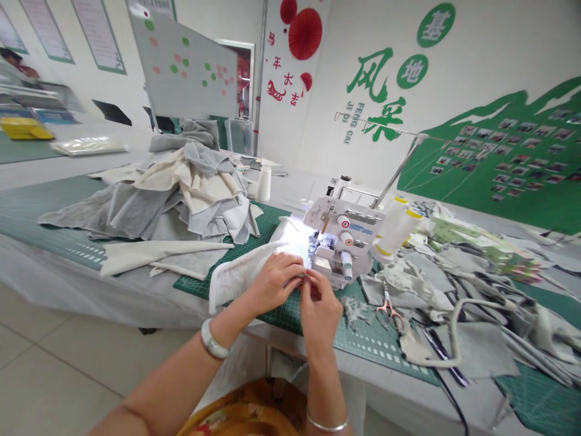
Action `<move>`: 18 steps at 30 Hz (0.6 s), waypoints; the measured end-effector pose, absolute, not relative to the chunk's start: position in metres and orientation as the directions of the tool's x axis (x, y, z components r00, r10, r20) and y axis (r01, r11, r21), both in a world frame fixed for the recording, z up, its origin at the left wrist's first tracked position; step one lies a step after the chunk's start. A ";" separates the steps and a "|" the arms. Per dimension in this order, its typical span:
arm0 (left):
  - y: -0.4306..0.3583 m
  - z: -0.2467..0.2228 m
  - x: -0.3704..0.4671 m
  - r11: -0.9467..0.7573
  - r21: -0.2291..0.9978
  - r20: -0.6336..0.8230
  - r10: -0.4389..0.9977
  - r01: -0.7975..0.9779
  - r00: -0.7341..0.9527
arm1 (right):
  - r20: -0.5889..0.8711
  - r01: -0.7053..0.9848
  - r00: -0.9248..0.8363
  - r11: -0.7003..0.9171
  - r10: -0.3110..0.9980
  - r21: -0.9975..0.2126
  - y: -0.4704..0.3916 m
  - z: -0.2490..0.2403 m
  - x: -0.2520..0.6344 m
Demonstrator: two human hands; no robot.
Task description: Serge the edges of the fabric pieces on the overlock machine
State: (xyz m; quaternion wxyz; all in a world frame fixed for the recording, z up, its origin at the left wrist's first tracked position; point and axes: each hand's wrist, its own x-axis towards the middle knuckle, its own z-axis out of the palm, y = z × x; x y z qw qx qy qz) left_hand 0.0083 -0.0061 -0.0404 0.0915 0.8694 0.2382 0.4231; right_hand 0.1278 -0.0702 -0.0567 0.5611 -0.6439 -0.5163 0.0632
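Observation:
A white piece of fabric lies lit up at the needle area of a white overlock sewing machine. My left hand rests on its near end with fingers bent and thumb pressed in, gripping the edge. Right beside it, my right hand pinches at the same edge, fingertips touching those of the left. Both are just in front of the presser foot. My fingers hide the exact bit of edge between them. Thread cones stand behind the machine's right side.
Grey and cream fabric pieces are heaped at the left, with a cut piece in front. Scissors lie right of the machine by thread scraps and fabric offcuts. Green cutting mats cover parts of the table.

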 end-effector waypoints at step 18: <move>-0.007 -0.038 0.006 -0.884 0.316 0.690 0.463 0.344 0.556 | 0.349 0.424 0.481 0.135 0.804 -0.896 -0.068 -0.054 0.128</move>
